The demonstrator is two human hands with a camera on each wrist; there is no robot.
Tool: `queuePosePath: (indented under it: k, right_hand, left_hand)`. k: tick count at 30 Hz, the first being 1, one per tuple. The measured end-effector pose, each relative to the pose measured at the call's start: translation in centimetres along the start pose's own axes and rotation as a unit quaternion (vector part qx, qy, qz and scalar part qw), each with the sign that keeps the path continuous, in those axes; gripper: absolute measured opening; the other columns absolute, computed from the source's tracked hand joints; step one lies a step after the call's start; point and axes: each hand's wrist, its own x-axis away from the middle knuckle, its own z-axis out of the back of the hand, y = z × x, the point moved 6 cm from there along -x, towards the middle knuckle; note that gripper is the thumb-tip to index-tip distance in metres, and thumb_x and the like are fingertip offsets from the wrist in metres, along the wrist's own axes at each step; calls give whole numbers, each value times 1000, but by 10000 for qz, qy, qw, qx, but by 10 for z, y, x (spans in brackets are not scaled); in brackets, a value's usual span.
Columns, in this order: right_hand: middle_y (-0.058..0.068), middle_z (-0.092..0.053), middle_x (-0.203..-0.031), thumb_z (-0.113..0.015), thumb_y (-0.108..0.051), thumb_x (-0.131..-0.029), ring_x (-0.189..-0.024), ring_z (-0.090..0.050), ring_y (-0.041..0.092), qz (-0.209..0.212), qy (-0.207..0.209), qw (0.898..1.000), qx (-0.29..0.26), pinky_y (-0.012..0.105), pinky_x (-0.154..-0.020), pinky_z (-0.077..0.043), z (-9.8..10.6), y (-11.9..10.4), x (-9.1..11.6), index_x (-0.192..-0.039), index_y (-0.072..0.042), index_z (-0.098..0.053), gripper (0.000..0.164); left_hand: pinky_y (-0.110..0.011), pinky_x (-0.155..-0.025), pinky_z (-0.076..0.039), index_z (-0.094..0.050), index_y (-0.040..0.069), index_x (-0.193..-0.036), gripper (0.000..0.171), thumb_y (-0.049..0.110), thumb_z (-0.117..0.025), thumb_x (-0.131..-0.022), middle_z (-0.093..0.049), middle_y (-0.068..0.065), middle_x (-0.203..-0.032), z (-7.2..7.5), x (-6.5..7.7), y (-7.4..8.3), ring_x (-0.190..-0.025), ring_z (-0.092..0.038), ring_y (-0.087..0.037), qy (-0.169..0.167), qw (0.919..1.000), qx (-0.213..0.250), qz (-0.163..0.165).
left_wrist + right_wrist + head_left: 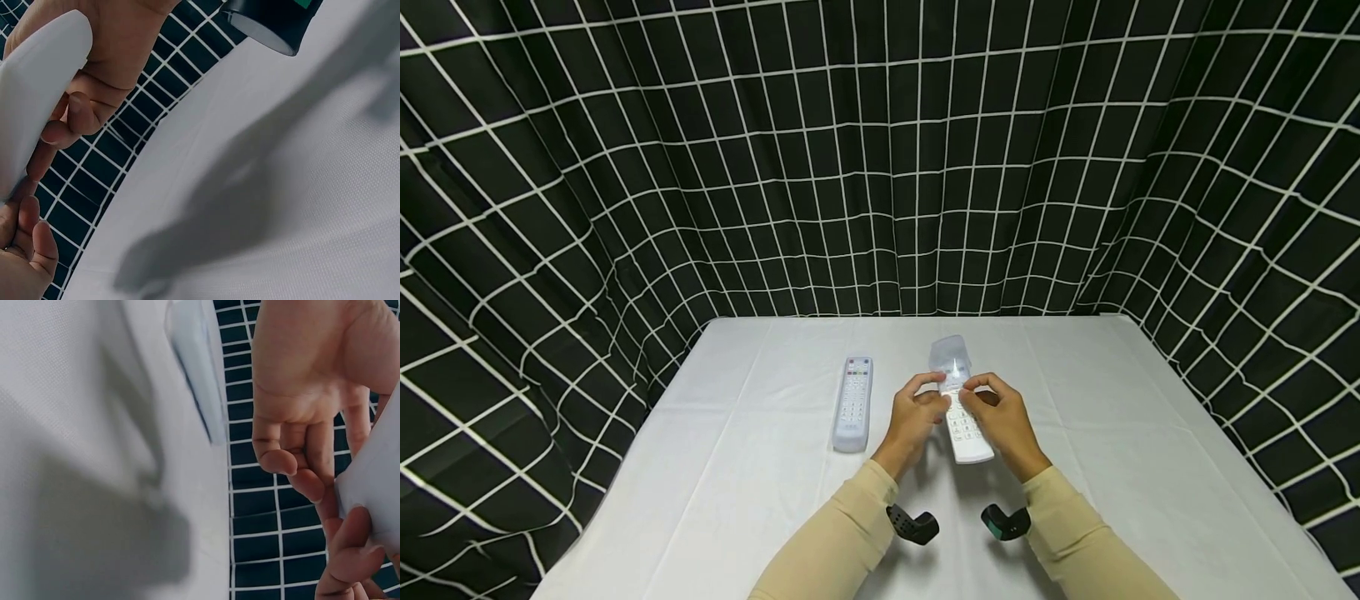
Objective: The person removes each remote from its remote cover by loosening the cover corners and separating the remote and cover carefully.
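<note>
A white remote control (970, 448) with its keys facing up is held above the table, partly inside a clear, soft cover (951, 352) that extends past its far end. My left hand (912, 423) pinches the left edge near the cover's mouth, thumb and forefinger bent. On the opposite edge, my right hand (1006, 423) pinches at about the same height. The left wrist view shows the underside of the white remote control (37, 94) beside the right hand (103, 69). How far the remote sits in the cover is partly hidden by fingers.
Left of my hands, a second remote control (853, 404) in a clear cover lies on the white-clothed table (737, 500). A black curtain with a white grid (880, 183) surrounds the table's back and sides. Dark wrist cameras (913, 525) hang under both forearms.
</note>
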Motion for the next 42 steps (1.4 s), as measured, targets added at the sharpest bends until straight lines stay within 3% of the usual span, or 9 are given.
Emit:
queuePosePath:
  k: [4, 9, 17, 21, 24, 28, 34, 42]
  right_hand:
    - [18, -64, -99, -66, -17, -92, -79, -61, 27, 104, 118, 9999, 21, 33, -64, -51, 2, -2, 1, -105, -6, -64, 16]
    - [18, -65, -94, -67, -11, -90, -76, -62, 26, 178, 215, 9995, -110, 33, -63, -52, 3, -3, 2, -102, -5, -66, 13]
    - [16, -65, -90, -68, -8, -88, -77, -61, 27, 261, 162, 9993, -226, 33, -63, -51, 3, -4, 5, -98, -4, -66, 11]
    - [15, -64, -91, -70, -10, -89, -79, -60, 27, 284, 122, 9992, -234, 33, -64, -51, 3, -3, 7, -97, -5, -66, 10]
    - [14, -65, -91, -70, -12, -89, -80, -60, 26, 326, 139, 9992, -203, 32, -65, -51, 3, -2, 7, -96, -5, -66, 11]
    - [14, -64, -89, -71, -10, -88, -79, -60, 25, 371, 162, 9990, -198, 30, -65, -50, 4, -1, 8, -94, -2, -65, 12]
    - [15, -63, -84, -69, -2, -87, -75, -58, 22, 421, 24, 9987, -299, 28, -63, -49, 5, -15, 15, -91, 3, -64, 7]
    - [16, -62, -84, -70, -2, -87, -74, -58, 23, 689, -62, 9964, -483, 27, -63, -49, 4, -5, 9, -90, 1, -65, 7]
  left_hand:
    - [-36, -69, -46, -51, 5, -117, 33, 6, -64, -87, -69, -8, -86, -1, 0, 1, -77, -60, -16, -19, 9996, -266, 64]
    - [-46, -73, -47, -39, 6, -115, 29, 18, -56, -96, -68, -8, -82, -2, -4, 7, -72, -59, -18, 187, 9984, -522, 53]
    - [-32, -63, -45, -40, 4, -118, 28, 18, -54, -98, -67, -9, -82, 0, -8, 13, -69, -57, -17, 494, 9969, -604, 29]
    - [-30, -61, -45, -45, 10, -118, 24, 14, -55, -97, -67, -10, -86, 2, -11, 16, -72, -59, -17, 599, 9968, -526, -23]
    - [-35, -65, -48, -53, 12, -114, 20, 11, -59, -94, -67, -10, -89, 3, -14, 19, -74, -60, -18, 659, 9968, -448, -77]
    - [-45, -72, -51, -62, 8, -105, 16, 5, -64, -90, -64, -9, -92, 5, -20, 20, -78, -59, -17, 802, 9962, -296, -155]
    - [-37, -73, -52, -68, 1, -95, 9, 1, -68, -86, -65, -7, -93, 11, -27, 22, -83, -59, -18, 1076, 9939, -232, -120]
    - [-41, -92, -40, -74, 0, -86, 5, 0, -71, -82, -63, -8, -96, 15, -31, 33, -100, -53, -24, 1490, 9886, -119, 163]
